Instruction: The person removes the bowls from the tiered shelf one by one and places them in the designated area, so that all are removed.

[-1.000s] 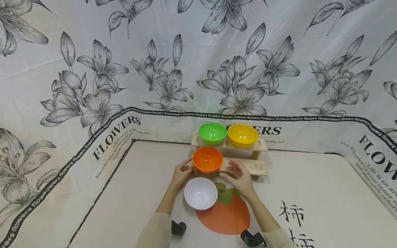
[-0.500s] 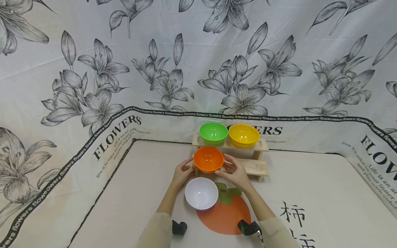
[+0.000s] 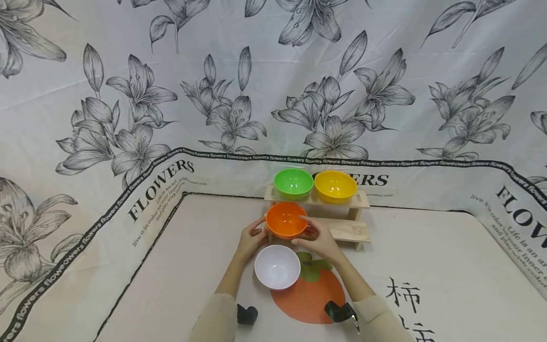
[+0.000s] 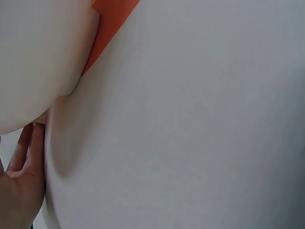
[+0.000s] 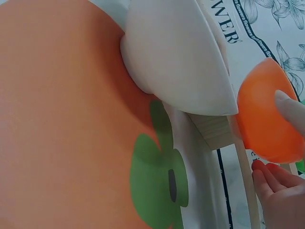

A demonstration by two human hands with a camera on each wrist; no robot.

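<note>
An orange bowl (image 3: 286, 220) sits at the left end of the lower tier of a wooden two-tier stand (image 3: 342, 229). My left hand (image 3: 251, 241) holds the bowl's left side; in the left wrist view a white bowl hides its fingertips. From the right, my right hand (image 3: 319, 240) has its fingers curved round the orange bowl, one fingertip overlapping the rim. In the right wrist view a digit lies across the bowl's side and the other fingertips (image 5: 269, 174) are close under it. The white bowl (image 3: 278, 267) stands on the table in front, between my forearms.
On the stand's upper tier are a green bowl (image 3: 294, 184) and a yellow bowl (image 3: 335, 186). A floral cloth (image 3: 231, 118) hangs behind. The tabletop (image 3: 183, 275) carries a printed orange persimmon (image 3: 312, 299) and black characters (image 3: 403, 294).
My right hand has moved left, from beside the orange bowl to round its right side. The left hand and all the bowls have stayed in place.
</note>
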